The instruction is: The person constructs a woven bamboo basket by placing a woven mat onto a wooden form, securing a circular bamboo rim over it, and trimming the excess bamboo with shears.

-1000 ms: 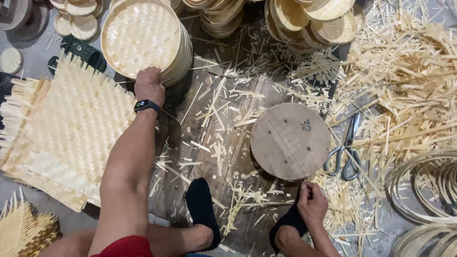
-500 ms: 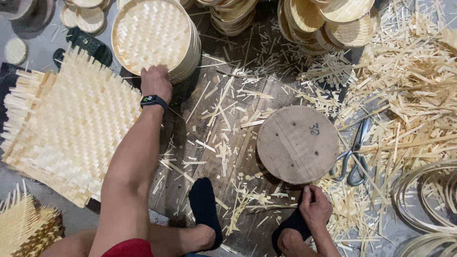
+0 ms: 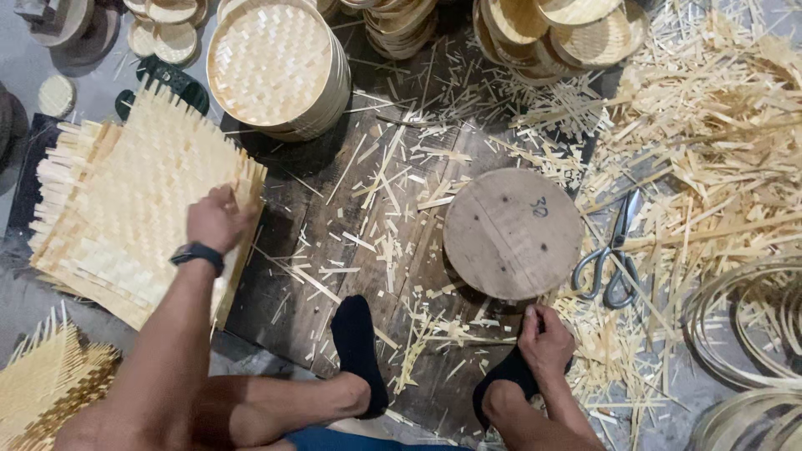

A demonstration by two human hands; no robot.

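My left hand (image 3: 215, 219), with a dark watch on the wrist, rests on the right edge of a stack of square woven bamboo mats (image 3: 125, 209), its fingers curled on the top mat. My right hand (image 3: 545, 341) is closed near my right ankle in a dark sock, just below a round wooden disc (image 3: 512, 233). Whether it holds anything is hidden. A stack of round woven bamboo lids (image 3: 276, 67) stands above the mats, apart from my left hand.
Metal scissors (image 3: 614, 255) lie right of the disc among bamboo strips and scraps (image 3: 718, 142). More round woven trays (image 3: 568, 29) are piled at the top. Coiled bamboo hoops (image 3: 743, 334) lie at the right. Another woven mat (image 3: 42, 384) sits lower left.
My left hand has left the stack of round lids and come down to the edge of the square mats. My right hand stays near my ankle.
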